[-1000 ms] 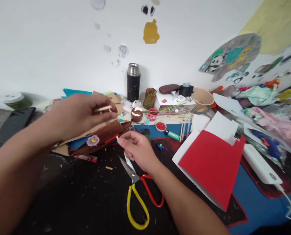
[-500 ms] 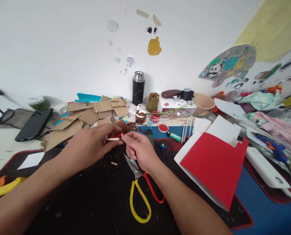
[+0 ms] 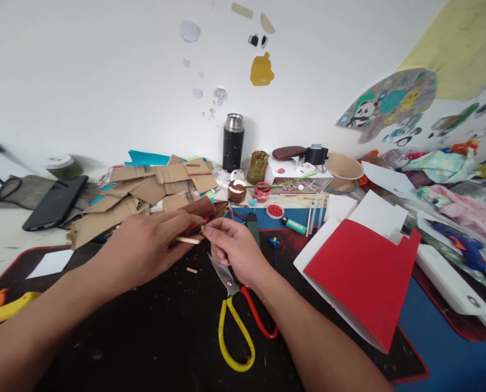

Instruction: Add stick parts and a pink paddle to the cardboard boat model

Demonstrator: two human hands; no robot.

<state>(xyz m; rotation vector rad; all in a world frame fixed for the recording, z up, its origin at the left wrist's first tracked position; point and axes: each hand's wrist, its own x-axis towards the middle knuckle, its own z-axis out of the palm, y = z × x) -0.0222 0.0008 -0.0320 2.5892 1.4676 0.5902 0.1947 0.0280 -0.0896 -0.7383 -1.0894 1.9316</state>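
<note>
My left hand (image 3: 145, 242) is closed around a brown roll (image 3: 200, 207), with a pale wooden stick (image 3: 188, 239) sticking out between its fingers. My right hand (image 3: 234, 245) is closed in a pinch at the tips of the left fingers, on a tiny light piece mostly hidden by the fingertips. Scissors (image 3: 230, 291) with one yellow and one red handle lie partly open just below my right hand. A short wooden bit (image 3: 192, 270) rests on the black mat (image 3: 153, 337) under my left hand.
Cardboard pieces (image 3: 145, 188) are heaped at the back left, near a black phone (image 3: 57, 202). A black thermos (image 3: 233, 144) stands by the wall. Red corrugated card (image 3: 361, 277) lies at the right, beside a white power strip (image 3: 450, 277).
The view has shifted slightly. The brown roll shows more above my left hand, whose fingers have turned further over it, and the stick's end has dropped slightly.
</note>
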